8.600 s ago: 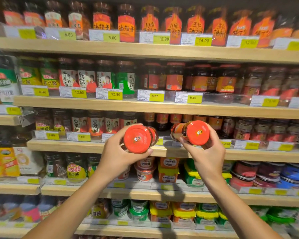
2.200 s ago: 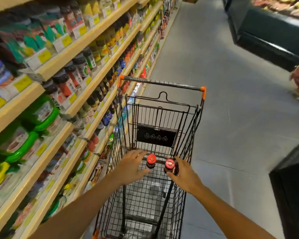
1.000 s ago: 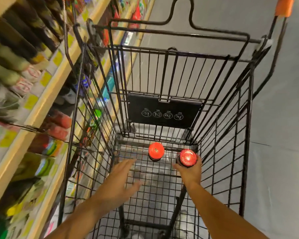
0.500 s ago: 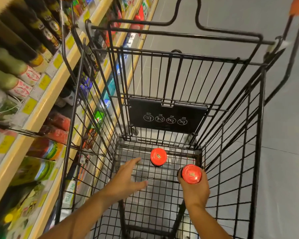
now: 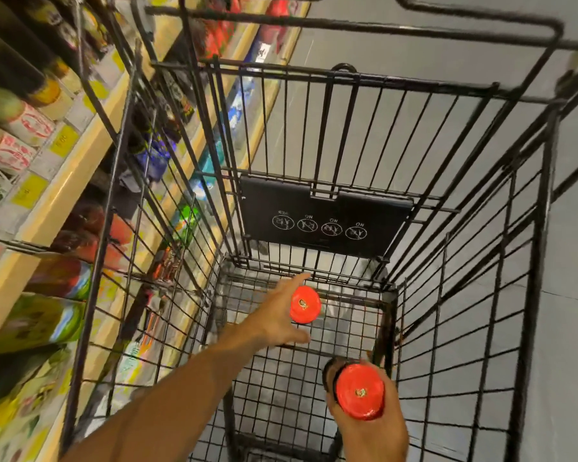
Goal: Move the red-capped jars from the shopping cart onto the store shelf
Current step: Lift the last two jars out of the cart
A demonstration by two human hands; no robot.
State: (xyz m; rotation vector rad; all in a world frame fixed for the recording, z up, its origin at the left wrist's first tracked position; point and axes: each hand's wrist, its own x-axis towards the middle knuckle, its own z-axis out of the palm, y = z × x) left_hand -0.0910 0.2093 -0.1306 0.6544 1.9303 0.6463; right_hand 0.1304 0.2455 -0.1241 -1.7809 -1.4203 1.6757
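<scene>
Standing in the cart (image 5: pixel 528 228), one jar (image 5: pixel 305 304) meets spread left fingers (image 5: pixel 294 285); right fingers (image 5: pixel 389 425) grip another (image 5: pixel 360 391).

A shop — stocked shelves (image 5: pixel 57 191) with price tags, wire cart (image 5: pixel 544 228).

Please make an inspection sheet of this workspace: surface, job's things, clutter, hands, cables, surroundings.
Surface: wire cart, black, with a mesh floor.
Job's things: two red-capped jars; far jar stands on the cart floor, near jar is lifted in a hand.
Clutter: nothing seen in the cart besides the jars.
Hands: left hand open, fingers spread, beside the far jar, not gripping it; right hand closed around the near jar.
Cables: nothing seen.
Surroundings: stocked shelves with yellow price tags on the left, blurred; grey floor on the right; black sign on the cart's far wall.
</scene>
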